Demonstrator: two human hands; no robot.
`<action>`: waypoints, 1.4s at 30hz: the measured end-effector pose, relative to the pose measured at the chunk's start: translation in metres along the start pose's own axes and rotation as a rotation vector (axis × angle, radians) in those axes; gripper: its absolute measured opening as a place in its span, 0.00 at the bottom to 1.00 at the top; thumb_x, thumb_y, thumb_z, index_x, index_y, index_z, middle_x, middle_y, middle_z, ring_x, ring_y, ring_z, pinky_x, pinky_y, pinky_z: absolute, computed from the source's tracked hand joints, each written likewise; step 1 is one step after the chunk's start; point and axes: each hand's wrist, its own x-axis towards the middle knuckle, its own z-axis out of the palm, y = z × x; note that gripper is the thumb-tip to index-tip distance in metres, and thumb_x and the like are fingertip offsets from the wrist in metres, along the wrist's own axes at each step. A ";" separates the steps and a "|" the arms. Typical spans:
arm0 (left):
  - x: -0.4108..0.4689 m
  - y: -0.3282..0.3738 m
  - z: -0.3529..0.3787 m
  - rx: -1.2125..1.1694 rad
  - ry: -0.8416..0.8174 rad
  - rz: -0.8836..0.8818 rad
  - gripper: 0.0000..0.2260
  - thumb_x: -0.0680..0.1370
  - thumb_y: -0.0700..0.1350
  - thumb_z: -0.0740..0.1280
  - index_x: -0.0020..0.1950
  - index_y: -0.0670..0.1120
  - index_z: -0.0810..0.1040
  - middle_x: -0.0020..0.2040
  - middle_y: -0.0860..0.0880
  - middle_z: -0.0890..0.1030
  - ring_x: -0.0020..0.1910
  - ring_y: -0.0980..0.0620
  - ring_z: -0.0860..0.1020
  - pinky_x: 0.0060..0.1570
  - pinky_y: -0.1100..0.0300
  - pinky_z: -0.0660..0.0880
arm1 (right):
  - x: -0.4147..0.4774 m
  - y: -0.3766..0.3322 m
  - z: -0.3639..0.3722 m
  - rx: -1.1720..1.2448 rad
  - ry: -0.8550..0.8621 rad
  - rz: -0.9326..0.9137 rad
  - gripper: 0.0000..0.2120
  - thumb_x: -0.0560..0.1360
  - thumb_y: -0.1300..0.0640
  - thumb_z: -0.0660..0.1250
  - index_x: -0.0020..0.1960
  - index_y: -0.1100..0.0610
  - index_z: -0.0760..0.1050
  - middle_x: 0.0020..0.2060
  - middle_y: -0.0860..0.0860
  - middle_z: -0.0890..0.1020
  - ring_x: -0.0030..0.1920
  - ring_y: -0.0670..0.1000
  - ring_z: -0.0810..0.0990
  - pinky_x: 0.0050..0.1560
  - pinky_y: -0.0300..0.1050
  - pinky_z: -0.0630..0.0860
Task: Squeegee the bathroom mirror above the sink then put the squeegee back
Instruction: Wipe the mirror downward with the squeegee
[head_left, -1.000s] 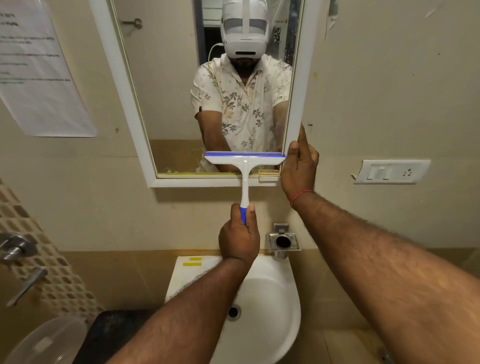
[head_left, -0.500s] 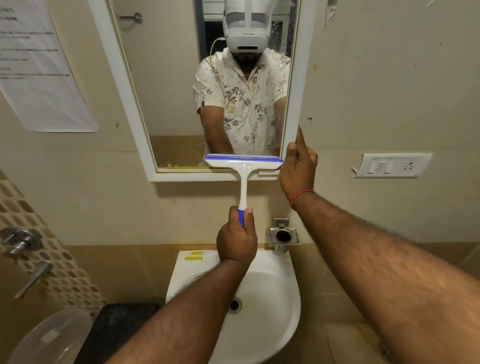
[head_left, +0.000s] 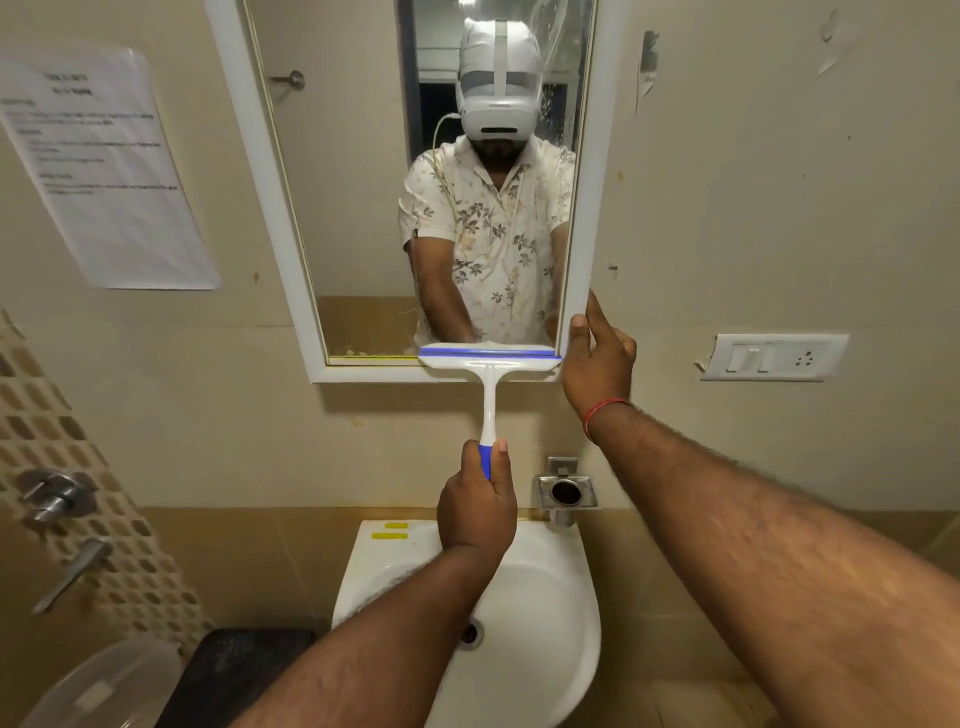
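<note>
The left hand (head_left: 479, 501) is clenched round the blue grip of the squeegee (head_left: 489, 395), whose handle stands upright above the washbasin (head_left: 550, 613). The blade lies level along the bottom edge of the mirror (head_left: 343, 208) glass, at its lower right corner. The right hand (head_left: 597, 364) grasps the frame's right edge just beside the blade, thumb in front, index finger pointing up.

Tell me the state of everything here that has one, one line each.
White-and-blue plastic squeegee: blade against the glass's bottom edge, handle pointing down.
White-framed wall mirror: droplets at top right.
Left hand: grips the squeegee's blue handle.
Right hand: pinches the mirror frame's lower right edge.
</note>
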 end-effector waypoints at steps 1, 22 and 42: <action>-0.001 0.003 -0.003 -0.014 -0.007 0.002 0.32 0.80 0.74 0.46 0.62 0.50 0.74 0.39 0.50 0.79 0.34 0.50 0.79 0.32 0.56 0.77 | -0.001 -0.003 -0.002 0.010 -0.007 0.011 0.22 0.90 0.43 0.58 0.83 0.35 0.66 0.72 0.55 0.69 0.60 0.47 0.74 0.74 0.38 0.65; 0.079 0.102 -0.113 -0.280 0.172 0.303 0.25 0.82 0.73 0.51 0.52 0.55 0.76 0.38 0.51 0.80 0.37 0.52 0.80 0.36 0.53 0.78 | 0.062 -0.181 -0.048 -0.014 0.096 -0.340 0.30 0.86 0.37 0.63 0.83 0.51 0.69 0.80 0.53 0.72 0.82 0.56 0.62 0.81 0.59 0.65; 0.195 0.232 -0.174 -0.393 0.296 0.427 0.32 0.80 0.80 0.46 0.52 0.56 0.75 0.42 0.44 0.81 0.39 0.46 0.82 0.37 0.49 0.84 | 0.156 -0.316 -0.052 0.263 0.108 -0.370 0.24 0.89 0.48 0.57 0.85 0.44 0.66 0.82 0.53 0.68 0.79 0.54 0.70 0.77 0.44 0.64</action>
